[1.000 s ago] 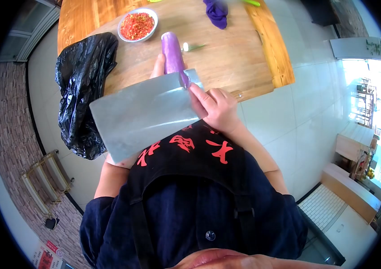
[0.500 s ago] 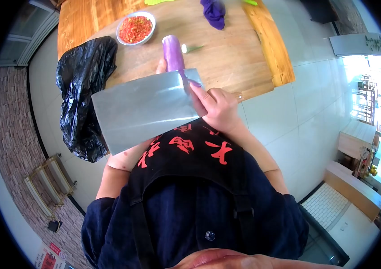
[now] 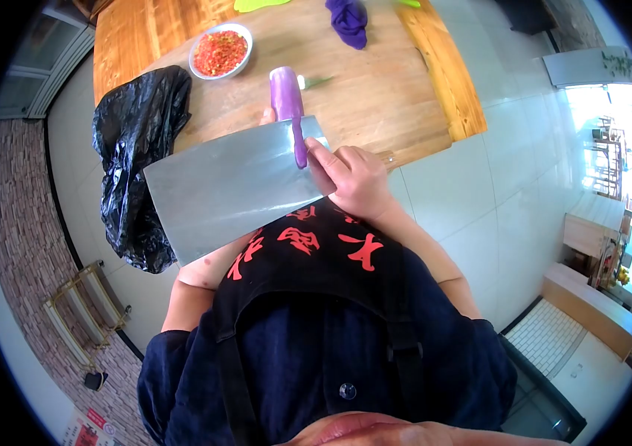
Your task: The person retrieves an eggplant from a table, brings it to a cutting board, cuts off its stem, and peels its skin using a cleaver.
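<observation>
A wide cleaver (image 3: 230, 189) lies slanted across the front of the wooden board, its broad face turned up. My right hand (image 3: 357, 178) is wrapped round its handle end, with a finger on the blade. A purple eggplant (image 3: 284, 93) points away from me beyond the blade, its near end hidden. A thin purple strip of peel (image 3: 300, 145) lies on the cleaver's face by my right fingers. My left hand (image 3: 268, 116) is mostly hidden under the cleaver; a fingertip shows against the eggplant's left side. Just right of the eggplant is a small white-and-green piece (image 3: 314, 81).
A white bowl (image 3: 247, 59) of chopped red pepper stands on the wooden board (image 3: 386, 97). A crumpled black plastic bag (image 3: 137, 149) hangs over the left edge. At the back are a purple cloth (image 3: 347, 24) and a bright green item (image 3: 260, 4).
The purple peel strip has grown longer and now hangs down over the blade. The eggplant's far end has come slightly nearer, and the cleaver has shifted a little left.
</observation>
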{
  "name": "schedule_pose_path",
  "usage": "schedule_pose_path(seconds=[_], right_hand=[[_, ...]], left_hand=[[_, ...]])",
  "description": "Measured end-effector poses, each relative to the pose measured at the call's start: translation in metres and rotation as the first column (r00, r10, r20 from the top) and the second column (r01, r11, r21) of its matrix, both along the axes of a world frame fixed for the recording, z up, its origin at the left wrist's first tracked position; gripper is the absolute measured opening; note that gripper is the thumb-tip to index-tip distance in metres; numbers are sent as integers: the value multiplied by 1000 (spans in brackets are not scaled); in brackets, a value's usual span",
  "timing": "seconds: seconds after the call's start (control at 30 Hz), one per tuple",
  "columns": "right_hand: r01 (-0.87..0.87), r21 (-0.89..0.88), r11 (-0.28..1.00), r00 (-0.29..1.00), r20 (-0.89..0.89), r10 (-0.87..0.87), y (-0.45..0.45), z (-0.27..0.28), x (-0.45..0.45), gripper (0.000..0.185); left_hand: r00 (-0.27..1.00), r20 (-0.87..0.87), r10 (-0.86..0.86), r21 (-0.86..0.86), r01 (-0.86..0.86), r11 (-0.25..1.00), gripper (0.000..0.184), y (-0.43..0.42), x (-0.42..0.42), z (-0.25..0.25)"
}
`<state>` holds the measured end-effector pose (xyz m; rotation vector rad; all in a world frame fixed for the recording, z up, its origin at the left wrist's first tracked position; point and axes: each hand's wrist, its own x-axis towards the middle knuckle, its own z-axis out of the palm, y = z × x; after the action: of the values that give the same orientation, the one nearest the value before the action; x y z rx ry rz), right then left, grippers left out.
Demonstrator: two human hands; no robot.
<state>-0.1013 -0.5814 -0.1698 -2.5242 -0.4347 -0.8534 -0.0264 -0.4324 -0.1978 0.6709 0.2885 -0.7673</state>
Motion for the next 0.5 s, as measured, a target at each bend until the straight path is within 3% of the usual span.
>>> schedule_pose_path(seconds=[0.1,0.3,0.5], right_hand=[[28,69,997,999,-30,-26,-1,1,3,43],[34,37,999,989,-144,-28,-10,0,-2,46],[80,112,990,993,-92,-70,-6,-6,1,49]], left_hand=[[1000,25,-4,19,3,1000,35,4,-4,1],[998,59,-14,55,11,998,32,6,-12,2],[994,107,-19,83,10,997,30,8,-24,-2]])
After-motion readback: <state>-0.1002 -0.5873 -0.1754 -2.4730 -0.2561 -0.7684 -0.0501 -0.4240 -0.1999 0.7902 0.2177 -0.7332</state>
